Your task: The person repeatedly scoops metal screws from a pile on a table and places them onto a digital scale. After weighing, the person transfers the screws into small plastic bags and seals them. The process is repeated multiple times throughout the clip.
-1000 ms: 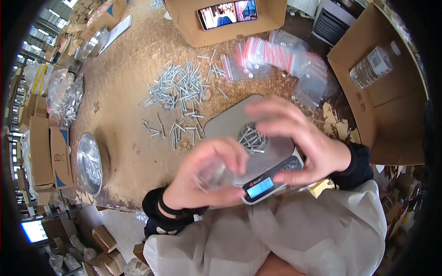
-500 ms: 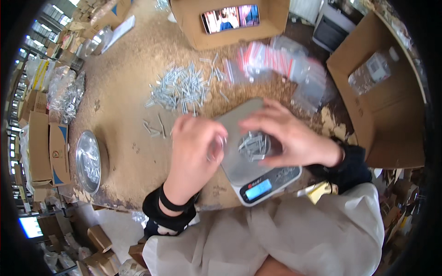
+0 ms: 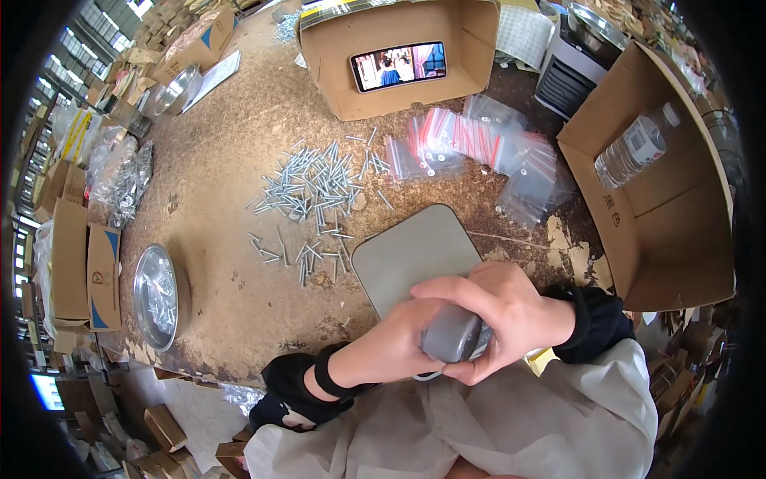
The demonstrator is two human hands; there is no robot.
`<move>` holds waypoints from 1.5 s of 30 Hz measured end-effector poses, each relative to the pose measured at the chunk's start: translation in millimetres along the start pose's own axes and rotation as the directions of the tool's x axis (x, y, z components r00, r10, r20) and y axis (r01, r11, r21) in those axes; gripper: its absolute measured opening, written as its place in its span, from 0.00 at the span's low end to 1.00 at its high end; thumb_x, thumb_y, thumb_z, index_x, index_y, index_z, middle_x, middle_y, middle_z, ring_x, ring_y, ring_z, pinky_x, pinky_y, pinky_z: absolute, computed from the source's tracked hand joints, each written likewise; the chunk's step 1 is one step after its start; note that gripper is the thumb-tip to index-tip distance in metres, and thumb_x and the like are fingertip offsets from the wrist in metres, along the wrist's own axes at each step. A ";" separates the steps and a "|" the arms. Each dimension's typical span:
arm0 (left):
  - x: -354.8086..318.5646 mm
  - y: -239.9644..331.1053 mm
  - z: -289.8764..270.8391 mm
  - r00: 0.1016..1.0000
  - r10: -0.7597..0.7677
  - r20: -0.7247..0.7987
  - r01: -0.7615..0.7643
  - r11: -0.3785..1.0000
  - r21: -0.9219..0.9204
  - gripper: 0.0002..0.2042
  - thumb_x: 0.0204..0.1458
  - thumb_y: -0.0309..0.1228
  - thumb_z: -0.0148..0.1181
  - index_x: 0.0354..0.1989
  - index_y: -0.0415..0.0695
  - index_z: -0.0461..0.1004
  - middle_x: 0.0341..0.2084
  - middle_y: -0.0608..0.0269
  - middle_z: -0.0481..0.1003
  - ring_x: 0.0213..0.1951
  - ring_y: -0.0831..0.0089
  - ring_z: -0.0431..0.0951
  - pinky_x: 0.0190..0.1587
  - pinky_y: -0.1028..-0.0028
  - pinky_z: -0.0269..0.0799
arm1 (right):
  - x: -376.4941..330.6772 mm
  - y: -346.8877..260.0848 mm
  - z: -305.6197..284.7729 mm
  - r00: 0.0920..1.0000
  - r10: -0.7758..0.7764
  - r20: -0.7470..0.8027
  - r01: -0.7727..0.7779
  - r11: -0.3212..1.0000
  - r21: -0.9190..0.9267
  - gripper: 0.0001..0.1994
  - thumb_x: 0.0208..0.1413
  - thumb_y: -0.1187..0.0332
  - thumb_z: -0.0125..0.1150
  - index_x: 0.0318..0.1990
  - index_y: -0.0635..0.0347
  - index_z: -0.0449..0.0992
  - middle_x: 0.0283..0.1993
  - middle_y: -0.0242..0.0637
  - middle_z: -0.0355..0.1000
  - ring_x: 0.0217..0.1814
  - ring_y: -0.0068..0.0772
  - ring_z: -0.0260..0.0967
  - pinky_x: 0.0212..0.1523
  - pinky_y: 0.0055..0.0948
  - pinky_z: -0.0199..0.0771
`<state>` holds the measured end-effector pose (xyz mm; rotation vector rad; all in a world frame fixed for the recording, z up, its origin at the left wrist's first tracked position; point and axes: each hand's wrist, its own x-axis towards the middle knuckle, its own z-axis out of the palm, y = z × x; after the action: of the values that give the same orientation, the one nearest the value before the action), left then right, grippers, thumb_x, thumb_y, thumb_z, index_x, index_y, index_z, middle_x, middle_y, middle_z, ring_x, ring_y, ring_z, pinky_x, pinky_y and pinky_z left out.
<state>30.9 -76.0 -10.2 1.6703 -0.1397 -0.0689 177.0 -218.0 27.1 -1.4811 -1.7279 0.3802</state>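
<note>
Head view, clock centred on the hands, twelve pointing away from the wearer. Dark grey cup (image 3: 451,335) above the near end of the flat scale (image 3: 411,251), rounded base seemingly tipped up toward the camera; mouth and contents hidden. Right hand (image 3: 515,311): thumb and forefinger curved round the cup. Left hand (image 3: 391,343) close at the cup's nine o'clock; fingertips hidden, grip cannot be told. Judgement: tilt slowly, mouth low, both hands close, so nothing loose scatters. Scale's plate matte, grey, round-cornered, toward eleven. Slim silvery screws (image 3: 307,188), heaped crisscross, between ten and eleven. Limp clear bags (image 3: 531,180), red-striped, twelve. Shiny round steel bowl (image 3: 183,295), nine. Tabletop (image 3: 211,239) brown, scuffed, flaking.
</note>
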 end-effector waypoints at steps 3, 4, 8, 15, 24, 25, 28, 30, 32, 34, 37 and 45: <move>0.8 -2.8 0.1 1.000 -0.027 -0.002 0.027 0.997 -0.073 0.25 0.47 0.28 0.70 0.56 0.41 0.70 0.49 0.58 0.76 0.51 0.67 0.76 0.53 0.67 0.72 | -2.5 3.1 0.7 1.000 0.024 -0.020 -0.023 0.999 0.036 0.39 0.38 0.53 0.75 0.59 0.58 0.68 0.29 0.38 0.75 0.27 0.44 0.75 0.27 0.37 0.74; 0.9 -2.6 -0.2 1.000 -0.030 -0.008 0.029 0.994 -0.102 0.26 0.48 0.29 0.71 0.56 0.41 0.69 0.50 0.59 0.75 0.53 0.67 0.76 0.54 0.67 0.71 | -3.3 5.0 1.2 0.999 0.021 -0.039 -0.019 0.998 0.056 0.40 0.38 0.53 0.75 0.60 0.60 0.68 0.29 0.38 0.75 0.27 0.42 0.75 0.28 0.35 0.73; 0.7 -3.8 -0.9 0.999 -0.048 -0.017 0.043 0.976 -0.214 0.29 0.49 0.32 0.72 0.59 0.40 0.68 0.53 0.60 0.73 0.55 0.67 0.74 0.58 0.67 0.69 | -3.5 8.0 -0.6 0.997 0.068 -0.049 -0.058 0.983 0.173 0.41 0.42 0.52 0.73 0.62 0.67 0.67 0.29 0.37 0.75 0.28 0.35 0.76 0.31 0.29 0.72; 2.6 -4.4 -4.9 0.997 -0.072 0.015 0.073 0.949 -0.305 0.29 0.48 0.31 0.73 0.59 0.41 0.68 0.54 0.61 0.73 0.56 0.72 0.73 0.59 0.68 0.68 | -8.8 9.2 -4.3 0.955 0.274 0.113 -0.292 0.815 0.501 0.45 0.50 0.45 0.69 0.65 0.71 0.59 0.33 0.34 0.74 0.36 0.23 0.73 0.36 0.24 0.69; 0.5 -2.6 -6.4 0.993 -0.070 -0.100 0.020 0.901 -0.433 0.10 0.52 0.20 0.66 0.34 0.43 0.68 0.35 0.69 0.71 0.40 0.82 0.72 0.46 0.78 0.67 | -4.4 23.6 -8.3 0.934 0.352 -0.065 -0.209 0.685 0.698 0.37 0.56 0.56 0.63 0.68 0.64 0.56 0.53 0.40 0.70 0.56 0.31 0.68 0.57 0.32 0.66; 0.9 -6.6 -7.5 0.993 -0.013 -0.120 -0.037 0.915 -0.403 0.10 0.52 0.19 0.65 0.34 0.43 0.67 0.35 0.68 0.71 0.39 0.82 0.71 0.45 0.78 0.67 | -3.5 27.3 -9.5 0.932 0.354 -0.084 -0.222 0.736 0.639 0.37 0.55 0.59 0.65 0.68 0.64 0.56 0.54 0.41 0.70 0.57 0.34 0.68 0.58 0.33 0.66; -0.7 -4.3 -9.9 0.982 0.046 -0.183 -0.115 0.913 -0.391 0.11 0.53 0.18 0.64 0.33 0.43 0.66 0.34 0.67 0.69 0.38 0.81 0.70 0.43 0.77 0.66 | 0.4 38.5 -15.0 0.977 0.192 -0.097 -0.201 0.975 -0.094 0.41 0.46 0.66 0.69 0.68 0.63 0.56 0.55 0.44 0.70 0.59 0.46 0.68 0.61 0.37 0.64; -2.2 -1.3 -12.4 0.972 0.058 -0.226 -0.147 0.904 -0.402 0.11 0.53 0.18 0.63 0.32 0.44 0.65 0.34 0.66 0.68 0.37 0.80 0.69 0.42 0.76 0.66 | 1.5 43.2 -11.7 0.985 0.173 -0.030 -0.175 0.970 -0.168 0.41 0.42 0.67 0.70 0.67 0.61 0.60 0.60 0.47 0.66 0.62 0.53 0.64 0.64 0.47 0.61; -3.0 -0.6 -14.6 0.961 0.080 -0.266 -0.186 0.896 -0.404 0.12 0.52 0.18 0.64 0.32 0.44 0.63 0.35 0.65 0.68 0.38 0.80 0.68 0.42 0.76 0.66 | 5.4 36.5 -6.6 0.992 0.121 -0.036 -0.126 0.966 -0.224 0.40 0.42 0.67 0.70 0.66 0.60 0.62 0.62 0.47 0.64 0.64 0.52 0.63 0.65 0.51 0.59; -4.0 -5.4 -14.4 0.962 0.117 -0.245 -0.214 0.883 -0.417 0.13 0.51 0.18 0.66 0.38 0.43 0.65 0.36 0.65 0.68 0.40 0.78 0.70 0.44 0.75 0.67 | 6.3 24.5 -9.2 0.998 0.006 -0.067 -0.018 0.983 -0.182 0.36 0.42 0.65 0.72 0.63 0.55 0.68 0.65 0.48 0.61 0.69 0.53 0.59 0.68 0.57 0.52; -3.3 1.2 -5.4 0.966 0.059 -0.253 -0.170 0.879 -0.446 0.22 0.50 0.20 0.69 0.50 0.42 0.65 0.41 0.63 0.69 0.45 0.75 0.71 0.49 0.74 0.67 | 4.6 9.3 -6.3 0.974 -0.214 -0.078 0.192 0.955 -0.224 0.22 0.43 0.62 0.70 0.50 0.51 0.78 0.65 0.45 0.63 0.72 0.54 0.56 0.71 0.60 0.47; -6.8 -1.5 6.5 0.954 0.172 -0.244 -0.240 0.928 -0.284 0.35 0.49 0.29 0.73 0.63 0.41 0.59 0.52 0.58 0.71 0.55 0.67 0.71 0.58 0.67 0.65 | -2.2 9.8 -2.3 0.949 -0.309 -0.062 0.282 0.921 -0.270 0.06 0.47 0.65 0.67 0.29 0.54 0.78 0.55 0.39 0.73 0.63 0.45 0.66 0.70 0.59 0.50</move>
<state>23.4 -81.3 -12.7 1.3289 -0.1331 0.2399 185.4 -218.0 21.0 -1.3580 -1.9348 -0.0839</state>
